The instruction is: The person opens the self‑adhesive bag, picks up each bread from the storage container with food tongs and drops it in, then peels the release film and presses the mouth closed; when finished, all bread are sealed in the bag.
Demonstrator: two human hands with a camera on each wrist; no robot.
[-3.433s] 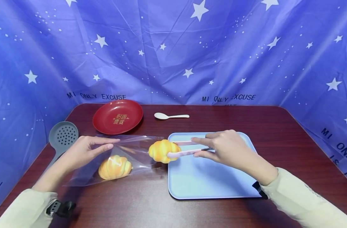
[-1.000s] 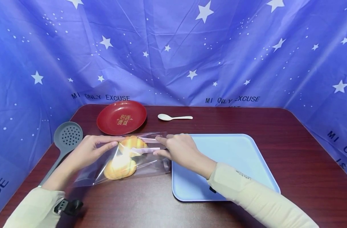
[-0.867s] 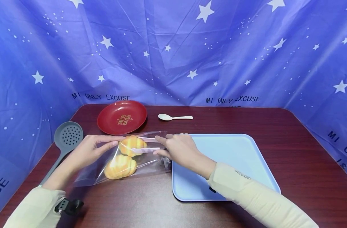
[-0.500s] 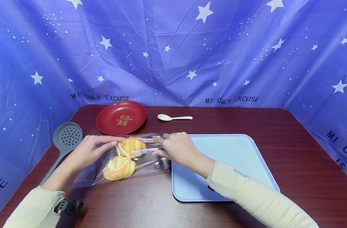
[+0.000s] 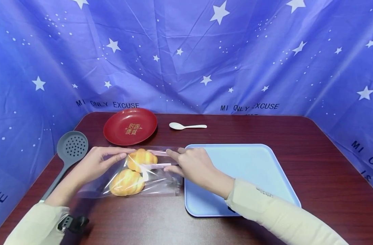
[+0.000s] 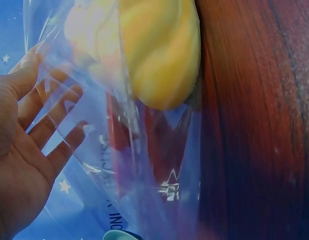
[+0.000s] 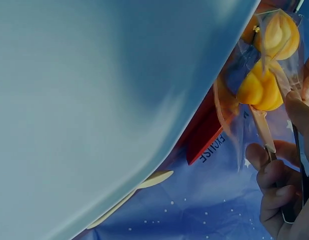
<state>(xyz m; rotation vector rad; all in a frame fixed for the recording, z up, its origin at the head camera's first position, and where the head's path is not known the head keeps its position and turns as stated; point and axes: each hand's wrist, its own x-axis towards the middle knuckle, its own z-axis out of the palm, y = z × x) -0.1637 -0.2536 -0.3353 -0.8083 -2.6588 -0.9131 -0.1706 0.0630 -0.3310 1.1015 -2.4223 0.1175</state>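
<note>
In the head view my left hand point(image 5: 94, 166) pinches the upper edge of a clear plastic bag point(image 5: 162, 187) between thumb and forefinger. The other fingers of that hand spread behind the film in the left wrist view. My right hand point(image 5: 198, 166) grips a pair of tongs point(image 5: 157, 166) with pale pink tips, which reach in through the bag's right end. Between those tips sits a yellow bread roll point(image 5: 141, 159), inside the bag. A second bread roll point(image 5: 126, 183) lies in the bag just below it. The tongs' dark handle point(image 7: 305, 175) runs under the right palm.
A light blue tray point(image 5: 235, 183) lies under the right forearm, its left edge close to the bag's mouth. Behind are a red plate point(image 5: 122, 131) and a white spoon point(image 5: 187, 127). A grey slotted skimmer point(image 5: 72, 146) lies left of the left hand.
The right hand has moved left with the tongs, bringing the roll from over the tray's left edge into the bag. Lately the bag's top film has sunk a little; the left hand keeps its pinch.
</note>
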